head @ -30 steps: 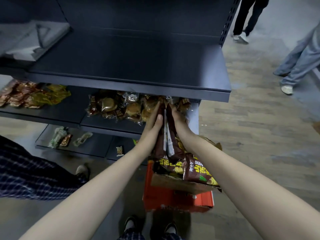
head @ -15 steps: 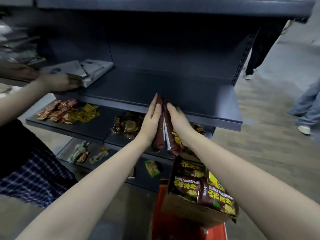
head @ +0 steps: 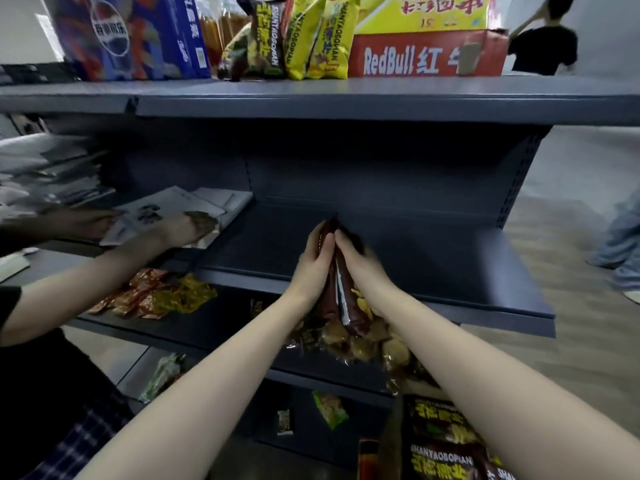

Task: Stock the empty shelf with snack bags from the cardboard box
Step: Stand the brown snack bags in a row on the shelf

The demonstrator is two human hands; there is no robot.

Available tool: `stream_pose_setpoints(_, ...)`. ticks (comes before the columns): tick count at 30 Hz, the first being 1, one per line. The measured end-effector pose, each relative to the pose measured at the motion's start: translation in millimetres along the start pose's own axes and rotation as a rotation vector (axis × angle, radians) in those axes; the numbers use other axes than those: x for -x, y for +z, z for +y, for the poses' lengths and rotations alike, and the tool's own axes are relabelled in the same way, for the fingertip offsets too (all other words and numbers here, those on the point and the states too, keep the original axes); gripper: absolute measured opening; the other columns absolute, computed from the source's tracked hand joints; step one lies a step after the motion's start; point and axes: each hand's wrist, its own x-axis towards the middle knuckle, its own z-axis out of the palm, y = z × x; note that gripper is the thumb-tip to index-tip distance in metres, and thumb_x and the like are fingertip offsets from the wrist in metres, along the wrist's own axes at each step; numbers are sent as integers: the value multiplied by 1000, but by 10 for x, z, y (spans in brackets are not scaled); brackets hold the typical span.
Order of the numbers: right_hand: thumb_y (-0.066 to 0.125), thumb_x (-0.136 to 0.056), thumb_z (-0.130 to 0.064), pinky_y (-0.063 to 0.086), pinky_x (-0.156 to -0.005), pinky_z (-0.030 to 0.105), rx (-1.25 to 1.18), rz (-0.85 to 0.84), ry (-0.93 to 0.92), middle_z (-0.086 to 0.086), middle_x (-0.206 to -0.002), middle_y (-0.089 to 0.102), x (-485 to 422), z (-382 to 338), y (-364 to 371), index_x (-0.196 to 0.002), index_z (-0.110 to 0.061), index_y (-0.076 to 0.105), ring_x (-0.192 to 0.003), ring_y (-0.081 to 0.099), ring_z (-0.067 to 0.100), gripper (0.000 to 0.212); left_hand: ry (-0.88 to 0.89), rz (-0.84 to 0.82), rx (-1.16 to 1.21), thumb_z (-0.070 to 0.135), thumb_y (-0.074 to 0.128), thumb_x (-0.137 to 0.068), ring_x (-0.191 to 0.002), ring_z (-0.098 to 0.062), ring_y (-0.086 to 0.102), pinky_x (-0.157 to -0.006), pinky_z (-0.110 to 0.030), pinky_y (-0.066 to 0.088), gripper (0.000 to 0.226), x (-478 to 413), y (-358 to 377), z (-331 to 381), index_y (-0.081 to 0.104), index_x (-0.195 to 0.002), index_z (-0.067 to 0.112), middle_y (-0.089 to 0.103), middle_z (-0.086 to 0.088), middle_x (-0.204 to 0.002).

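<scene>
Snack bags (head: 338, 299) pressed edge-up between straight fingers (head: 320, 239) of my left hand (head: 310, 265) and right hand (head: 358, 263), at shelf (head: 450, 271) front edge. Risk: no wrap-around grip, slick bags may slip or topple.

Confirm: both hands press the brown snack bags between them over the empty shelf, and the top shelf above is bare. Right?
No. The head view shows the top shelf loaded with yellow snack bags and drink cartons. The rest holds.

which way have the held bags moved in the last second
Yes, up and forward: the bags were below the front lip of the shelf; now their tops reach over it.
</scene>
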Motion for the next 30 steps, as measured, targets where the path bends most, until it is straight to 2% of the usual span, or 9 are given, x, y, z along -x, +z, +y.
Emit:
stream_pose_setpoints(3,53,-89,-57,50,-85,27,15,108,-85,1,-120,63,-278,-93,220,-126,-21,51,-106,61,17,51,51,-10,-13,45,41,-97,-121,-9,51,-107,-32,39,47,-318,-253,3,38,-142,31,52,5,-135)
stream_pose_setpoints(9,59,-83,-62,52,-95,41,-95,86,-66,1,-114,66,-829,-305,581,-121,-23,51,-104,65,19,55,91,-1,-100,71,44,-80,-121,-16,51,-105,-43,42,55,-1001,-661,-63,42,-130,49,50,-2,-131)
stream_pose_setpoints(12,59,-84,-59,54,-90,37,-123,216,-122,0,-107,67,-1071,-337,703,-117,-23,55,-97,66,16,49,146,24,-180,56,44,-91,-103,2,48,-96,-26,39,45,-1237,-781,-51,40,-134,45,43,2,-128)
stream_pose_setpoints(14,57,-88,-54,52,-80,28,-121,325,-173,-5,-95,65,-1188,-354,718,-105,-23,55,-88,64,10,36,182,128,-308,47,45,-94,-97,-3,47,-92,-26,38,42,-1393,-854,-110,37,-135,44,36,2,-126)
stream_pose_setpoints(16,55,-90,-51,48,-73,21,-78,409,-217,-9,-89,61,-1293,-334,696,-102,-22,53,-84,60,6,31,220,216,-411,48,47,-93,-108,-16,51,-97,-37,43,43,-1586,-959,-227,36,-134,46,34,-1,-130)
stream_pose_setpoints(18,55,-91,-50,47,-77,20,-47,452,-239,-11,-91,60,-1394,-283,656,-110,-18,54,-89,60,7,37,232,253,-495,48,48,-91,-116,-24,50,-96,-43,45,45,-1802,-1050,-374,36,-135,45,32,-3,-134)
stream_pose_setpoints(22,54,-90,-51,47,-86,23,-20,520,-214,-11,-99,60,-1587,-131,563,-120,-18,54,-100,60,10,44,269,292,-597,46,50,-91,-120,-24,46,-89,-40,44,48,-2151,-1107,-636,36,-137,40,30,-5,-136)
stream_pose_setpoints(26,51,-90,-55,49,-95,38,-58,593,-144,-5,-106,62,-1778,1,469,-116,-21,53,-101,62,15,43,304,314,-638,46,50,-92,-123,-26,42,-85,-43,47,51,-2507,-1023,-766,36,-139,35,30,-8,-138)
stream_pose_setpoints(30,49,-92,-54,48,-88,30,-160,598,-92,-1,-108,63,-1961,4,385,-118,-19,53,-96,61,12,43,329,383,-648,47,48,-92,-124,-31,42,-81,-44,49,59,-2901,-908,-842,29,-144,26,28,-15,-142)
